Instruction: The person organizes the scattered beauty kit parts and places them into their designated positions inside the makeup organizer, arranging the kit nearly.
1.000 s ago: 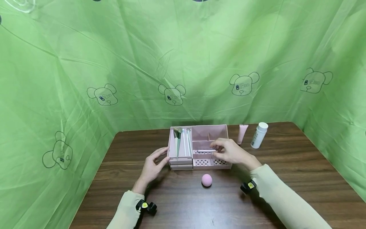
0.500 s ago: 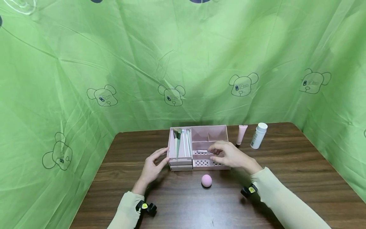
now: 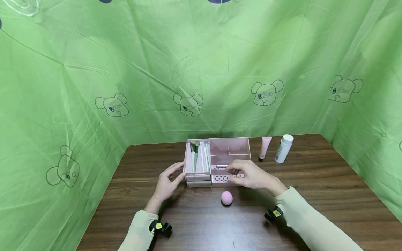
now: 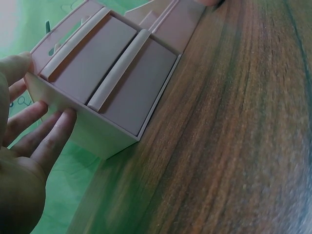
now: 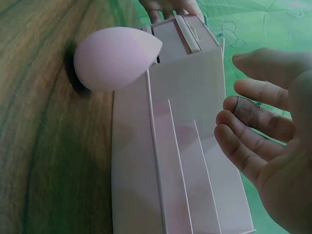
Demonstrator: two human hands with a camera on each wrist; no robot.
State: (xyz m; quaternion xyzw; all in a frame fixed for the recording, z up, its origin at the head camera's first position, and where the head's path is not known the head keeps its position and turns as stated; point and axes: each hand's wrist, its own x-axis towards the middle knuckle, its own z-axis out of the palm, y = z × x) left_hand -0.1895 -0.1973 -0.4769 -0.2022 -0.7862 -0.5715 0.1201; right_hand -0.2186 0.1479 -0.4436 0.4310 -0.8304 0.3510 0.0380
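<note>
A pink makeup organizer (image 3: 219, 141) stands on the table, with two drawers (image 4: 92, 53) at its left front. My left hand (image 3: 165, 184) rests against its left side, fingers fairly straight and thumb near the front corner. Several makeup brushes (image 3: 196, 158) lie in the tray over the drawers. In the middle compartment lies a slim, pale stick-like item (image 3: 221, 166), partly hidden by my right hand (image 3: 251, 175). That hand hovers over the right front compartments, fingers loosely bent; the right wrist view shows nothing between them. A pink teardrop makeup sponge (image 5: 114, 58) lies in front of the organizer.
To the organizer's right stand a pink squeeze tube (image 3: 265, 148) with a dark cap and a white bottle (image 3: 284, 149). The brown wooden table (image 3: 201, 226) extends forward and to both sides. A green curtain (image 3: 150, 69) hangs behind it.
My right hand has let go of the slim stick in the middle compartment, then moved slightly toward the front of the organizer. The left hand has stayed in place.
</note>
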